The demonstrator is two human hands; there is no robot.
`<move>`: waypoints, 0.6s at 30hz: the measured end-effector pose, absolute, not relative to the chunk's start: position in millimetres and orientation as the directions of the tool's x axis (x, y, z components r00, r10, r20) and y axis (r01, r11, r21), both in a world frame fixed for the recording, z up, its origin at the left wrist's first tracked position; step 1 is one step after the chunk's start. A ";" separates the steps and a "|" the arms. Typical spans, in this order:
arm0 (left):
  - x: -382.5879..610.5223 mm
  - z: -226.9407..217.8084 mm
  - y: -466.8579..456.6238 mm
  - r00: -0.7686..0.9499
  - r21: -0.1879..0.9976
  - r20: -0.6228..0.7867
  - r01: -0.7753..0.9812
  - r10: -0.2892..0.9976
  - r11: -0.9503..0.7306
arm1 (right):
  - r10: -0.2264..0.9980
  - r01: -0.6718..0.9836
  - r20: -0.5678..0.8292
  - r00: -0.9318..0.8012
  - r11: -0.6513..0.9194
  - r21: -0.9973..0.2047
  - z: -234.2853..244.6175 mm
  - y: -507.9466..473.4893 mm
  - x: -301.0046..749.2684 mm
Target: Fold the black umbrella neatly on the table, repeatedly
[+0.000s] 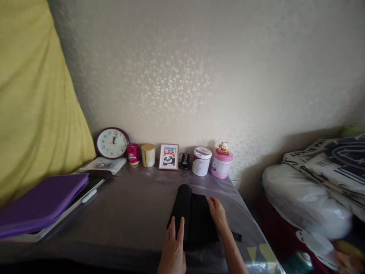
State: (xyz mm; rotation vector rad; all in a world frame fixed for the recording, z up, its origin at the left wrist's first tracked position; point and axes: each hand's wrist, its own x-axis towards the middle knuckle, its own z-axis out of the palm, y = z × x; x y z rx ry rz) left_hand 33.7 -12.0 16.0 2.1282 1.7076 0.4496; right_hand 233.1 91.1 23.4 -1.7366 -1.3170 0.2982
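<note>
A partly rolled black roll-up case (201,219) lies on the table in front of me, with a thick roll along its left side and a flat part to the right. A short black strap (236,237) sticks out at its lower right. My left hand (173,243) rests against the near end of the roll, fingers stretched out and apart. At the right edge of the flat part, my right hand (218,212) has its fingers bent together on the border. The thumb of that hand is hidden.
Along the wall stand a clock (112,143), a pink tin (133,154), a yellow-lidded can (148,156), a framed panda picture (169,156) and two tubs (202,161). A purple folder (42,199) lies left on the table (119,213). Bagged bedding (308,201) is piled right.
</note>
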 end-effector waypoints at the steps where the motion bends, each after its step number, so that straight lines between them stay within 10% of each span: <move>1: 33.8 16.4 -12.4 0.214 0.479 0.022 0.856 0.977 -0.198 | 0.865 0.619 0.276 0.420 -0.051 -0.784 21.8 82.4 237.4; 18: 37.8 24.9 -14.2 0.193 0.473 0.050 0.860 0.980 -0.193 | 0.902 0.613 0.195 0.384 -0.091 -0.785 32.0 15.7 217.7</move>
